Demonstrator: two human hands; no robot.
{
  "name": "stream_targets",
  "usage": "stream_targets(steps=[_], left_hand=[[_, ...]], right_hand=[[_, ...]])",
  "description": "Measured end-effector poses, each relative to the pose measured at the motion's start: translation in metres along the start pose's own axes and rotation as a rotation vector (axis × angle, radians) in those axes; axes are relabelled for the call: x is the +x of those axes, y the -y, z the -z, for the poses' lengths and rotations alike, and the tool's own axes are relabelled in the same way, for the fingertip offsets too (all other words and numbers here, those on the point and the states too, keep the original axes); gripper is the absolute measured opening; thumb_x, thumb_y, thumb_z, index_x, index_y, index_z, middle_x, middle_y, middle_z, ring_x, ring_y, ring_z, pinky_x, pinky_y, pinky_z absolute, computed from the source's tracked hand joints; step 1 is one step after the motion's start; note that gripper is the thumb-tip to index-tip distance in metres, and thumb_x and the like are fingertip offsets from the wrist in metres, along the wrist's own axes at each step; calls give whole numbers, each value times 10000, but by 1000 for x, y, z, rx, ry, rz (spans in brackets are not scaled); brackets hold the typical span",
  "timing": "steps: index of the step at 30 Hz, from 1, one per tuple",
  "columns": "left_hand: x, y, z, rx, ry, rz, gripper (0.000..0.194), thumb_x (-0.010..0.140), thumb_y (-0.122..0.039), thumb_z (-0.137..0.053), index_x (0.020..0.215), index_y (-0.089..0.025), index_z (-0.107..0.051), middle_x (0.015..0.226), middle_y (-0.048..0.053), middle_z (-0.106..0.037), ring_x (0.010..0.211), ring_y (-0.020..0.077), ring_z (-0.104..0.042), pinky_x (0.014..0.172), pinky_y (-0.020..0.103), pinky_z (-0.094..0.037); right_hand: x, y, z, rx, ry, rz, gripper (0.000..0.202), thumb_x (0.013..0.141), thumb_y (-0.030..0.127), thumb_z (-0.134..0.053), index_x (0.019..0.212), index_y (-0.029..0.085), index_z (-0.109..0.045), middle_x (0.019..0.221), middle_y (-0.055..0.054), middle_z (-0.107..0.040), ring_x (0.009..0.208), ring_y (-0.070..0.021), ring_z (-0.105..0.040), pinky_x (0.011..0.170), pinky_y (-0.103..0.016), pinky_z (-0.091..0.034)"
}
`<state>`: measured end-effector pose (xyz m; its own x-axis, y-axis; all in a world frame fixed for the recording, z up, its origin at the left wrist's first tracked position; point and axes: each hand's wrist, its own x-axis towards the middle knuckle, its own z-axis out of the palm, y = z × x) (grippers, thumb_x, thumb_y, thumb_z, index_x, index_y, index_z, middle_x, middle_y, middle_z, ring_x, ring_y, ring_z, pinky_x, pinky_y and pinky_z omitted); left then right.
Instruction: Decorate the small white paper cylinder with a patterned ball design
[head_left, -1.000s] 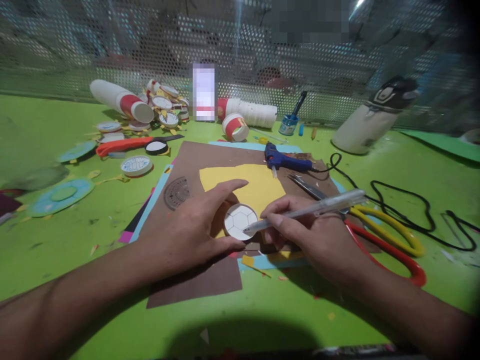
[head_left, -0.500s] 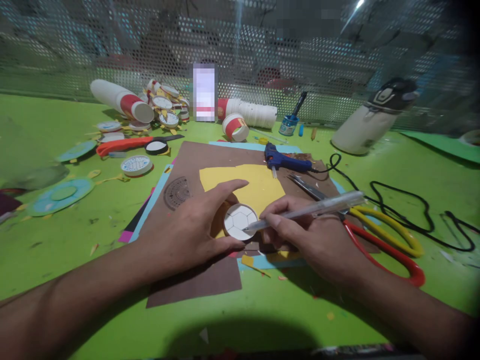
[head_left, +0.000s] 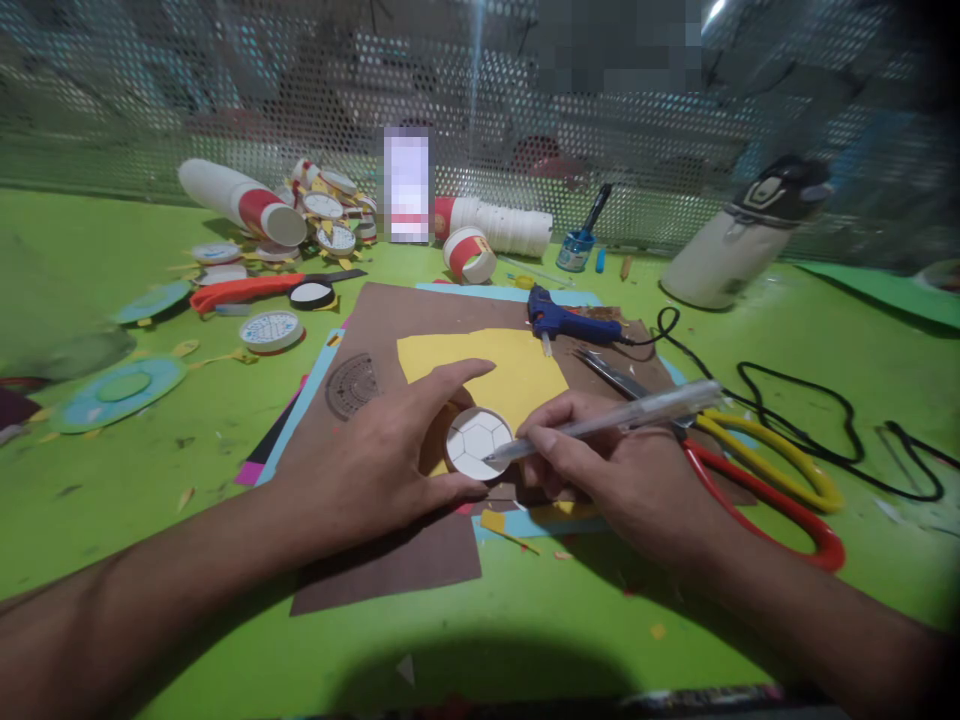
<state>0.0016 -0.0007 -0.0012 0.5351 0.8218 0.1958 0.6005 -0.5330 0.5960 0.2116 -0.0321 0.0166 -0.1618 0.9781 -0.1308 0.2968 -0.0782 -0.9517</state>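
Note:
A small round white disc [head_left: 477,440] with a pattern of lines like a soccer ball lies in front of me. My left hand [head_left: 401,435] grips it by the rim, thumb at the near edge and fingers curled round the left side. In my right hand [head_left: 585,445] is a clear pen [head_left: 637,410], its tip touching the lower right of the disc's face. Under both hands are a yellow paper sheet [head_left: 517,370] and a brown sheet [head_left: 390,310]. Scissors [head_left: 810,535] with red and yellow handles lie partly hidden behind my right hand.
A blue glue gun [head_left: 574,322] with a black cord [head_left: 847,400] lies behind my right hand. Paper cups [head_left: 240,200], decorated discs [head_left: 271,331] and an orange cutter [head_left: 247,292] are at the left. A phone [head_left: 409,190], an ink bottle [head_left: 576,250] and a water bottle [head_left: 739,240] stand at the back.
Almost nothing differs; the whole view has shifted very slightly. Both hands keep their holds, and the pen tip stays at about the same spot on the disc.

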Motion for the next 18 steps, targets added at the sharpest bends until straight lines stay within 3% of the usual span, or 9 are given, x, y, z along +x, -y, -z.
stream_targets(steps=[18], left_hand=[[-1,0,0,13,-4,-23,803,748,-314,-754,1438,-297,-342,1127,45,-663,1011,259,-624,851,403,-485]], right_hand=[[-2,1,1,-6,-6,10,113,832,274,-633,759,189,-620,631,5,-686,569,-114,-618,559,-231,-497]])
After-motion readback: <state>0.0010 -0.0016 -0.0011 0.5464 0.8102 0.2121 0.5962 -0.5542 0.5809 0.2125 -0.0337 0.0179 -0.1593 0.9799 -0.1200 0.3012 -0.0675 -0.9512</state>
